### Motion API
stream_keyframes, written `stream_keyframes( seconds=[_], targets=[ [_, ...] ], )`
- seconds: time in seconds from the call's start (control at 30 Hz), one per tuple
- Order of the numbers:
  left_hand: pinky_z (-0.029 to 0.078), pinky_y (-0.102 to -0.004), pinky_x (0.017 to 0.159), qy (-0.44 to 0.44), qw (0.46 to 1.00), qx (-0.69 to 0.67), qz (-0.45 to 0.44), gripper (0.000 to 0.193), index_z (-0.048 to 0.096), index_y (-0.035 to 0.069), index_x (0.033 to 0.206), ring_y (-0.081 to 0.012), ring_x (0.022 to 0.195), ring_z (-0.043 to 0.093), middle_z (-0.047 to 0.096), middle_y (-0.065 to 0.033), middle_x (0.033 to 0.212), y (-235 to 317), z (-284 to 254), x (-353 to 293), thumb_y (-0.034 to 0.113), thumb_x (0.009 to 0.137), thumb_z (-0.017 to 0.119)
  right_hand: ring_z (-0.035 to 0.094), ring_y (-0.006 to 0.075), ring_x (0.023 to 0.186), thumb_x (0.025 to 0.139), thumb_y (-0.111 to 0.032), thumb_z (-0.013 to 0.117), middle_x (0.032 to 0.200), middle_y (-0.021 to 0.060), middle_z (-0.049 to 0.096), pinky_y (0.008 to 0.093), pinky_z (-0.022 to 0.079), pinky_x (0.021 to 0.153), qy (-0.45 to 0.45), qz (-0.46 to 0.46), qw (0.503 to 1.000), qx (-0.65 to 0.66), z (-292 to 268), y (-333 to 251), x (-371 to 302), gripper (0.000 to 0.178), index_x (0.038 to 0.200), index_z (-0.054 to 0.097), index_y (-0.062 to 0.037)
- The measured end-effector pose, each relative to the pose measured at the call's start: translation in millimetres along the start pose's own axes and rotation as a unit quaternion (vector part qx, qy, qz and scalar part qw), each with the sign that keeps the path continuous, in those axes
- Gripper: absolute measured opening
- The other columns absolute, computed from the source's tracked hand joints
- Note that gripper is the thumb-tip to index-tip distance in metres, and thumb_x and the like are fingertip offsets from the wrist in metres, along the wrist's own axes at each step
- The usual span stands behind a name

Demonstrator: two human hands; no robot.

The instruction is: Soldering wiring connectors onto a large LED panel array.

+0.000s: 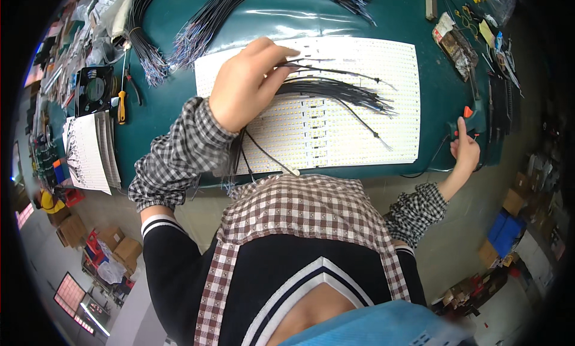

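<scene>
From far off, I have my left hand (254, 79) over the white board (371, 136), its grip pinching a thin black wire (344, 72) above a bunch of black wires (335, 91) on that board. My right hand (465, 151) is right of the board, by a dark tool with an orange bit (468, 112), and I cannot tell if that grip pinches it.

No word, number or sign can be read here. The white panel (366, 151) bears rows of fine marks, too small to make out. Dark marks on the blue mask (371, 323) and the print on a wrapped packet (455, 45) on the tabletop (395, 23) are illegible too.
</scene>
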State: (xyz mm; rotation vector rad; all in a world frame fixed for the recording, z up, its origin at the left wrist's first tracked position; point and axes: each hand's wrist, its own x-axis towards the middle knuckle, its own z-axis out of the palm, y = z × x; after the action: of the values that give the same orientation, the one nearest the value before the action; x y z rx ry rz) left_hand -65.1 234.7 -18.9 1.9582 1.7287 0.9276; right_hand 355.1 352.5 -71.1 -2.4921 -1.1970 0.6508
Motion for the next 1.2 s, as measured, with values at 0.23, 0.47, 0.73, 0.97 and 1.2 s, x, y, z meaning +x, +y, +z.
stream_keyframes(
  seconds=[0.23, 0.47, 0.73, 0.97, 1.2],
  targets=[
    [0.047, -0.0206, 0.059, -0.085, 0.985, -0.149, 0.001, 0.016, 0.060, -0.002, 0.098, -0.0092, 0.069, 0.055, 0.057, -0.0064, 0.086, -28.8, -4.5, 4.2, 0.006, 0.085, 0.060, 0.064, 0.0214, 0.062, 0.065, -0.062, 0.066, 0.078, 0.0146, 0.064, 0.0279, 0.049, 0.062, 0.108, -0.023, 0.994, -0.012, 28.3, 8.0, 8.3, 0.077, 0.098, 0.061, 0.0075],
    [0.047, -0.0278, 0.067, -0.015, 0.991, -0.129, -0.043, 0.016, 0.064, 0.000, 0.094, -0.0200, 0.075, 0.059, 0.059, -0.0108, 0.082, -32.4, -1.5, 4.3, 0.012, 0.084, 0.061, 0.055, 0.0171, 0.066, 0.075, -0.011, 0.070, 0.078, 0.0121, 0.060, 0.0316, 0.048, 0.061, 0.339, -0.256, 0.837, 0.345, 6.3, 5.4, -36.1, 0.026, 0.087, 0.056, 0.0080],
    [0.030, -0.0155, 0.048, -0.079, 0.983, -0.132, -0.095, 0.022, 0.065, 0.002, 0.103, -0.0007, 0.056, 0.042, 0.056, 0.0033, 0.071, 2.8, -101.1, 29.4, 0.016, 0.091, 0.053, 0.056, 0.0225, 0.083, 0.085, -0.012, 0.056, 0.106, 0.0163, 0.057, 0.0310, 0.046, 0.071, 0.047, -0.264, 0.822, 0.503, -144.3, 8.2, -36.3, 0.032, 0.110, 0.051, 0.0068],
    [0.039, -0.0170, 0.055, -0.149, 0.954, -0.205, -0.162, 0.025, 0.062, 0.005, 0.104, -0.0021, 0.065, 0.049, 0.059, 0.0027, 0.080, -25.9, -59.7, 35.9, 0.023, 0.092, 0.051, 0.049, 0.0229, 0.093, 0.090, -0.014, 0.050, 0.107, 0.0147, 0.051, 0.0339, 0.041, 0.078, -0.244, -0.361, 0.671, 0.600, -208.4, -23.3, -4.5, 0.030, 0.110, 0.044, 0.0073],
    [0.046, -0.0346, 0.070, -0.029, 0.991, -0.110, -0.072, 0.024, 0.061, 0.002, 0.098, -0.0286, 0.080, 0.059, 0.062, -0.0155, 0.086, -52.5, 12.0, 14.2, 0.022, 0.088, 0.052, 0.055, 0.0241, 0.087, 0.091, -0.013, 0.049, 0.106, 0.0144, 0.051, 0.0316, 0.046, 0.070, -0.226, -0.236, 0.711, 0.623, -117.4, -9.6, -22.3, 0.036, 0.121, 0.039, 0.0029]
  ],
)
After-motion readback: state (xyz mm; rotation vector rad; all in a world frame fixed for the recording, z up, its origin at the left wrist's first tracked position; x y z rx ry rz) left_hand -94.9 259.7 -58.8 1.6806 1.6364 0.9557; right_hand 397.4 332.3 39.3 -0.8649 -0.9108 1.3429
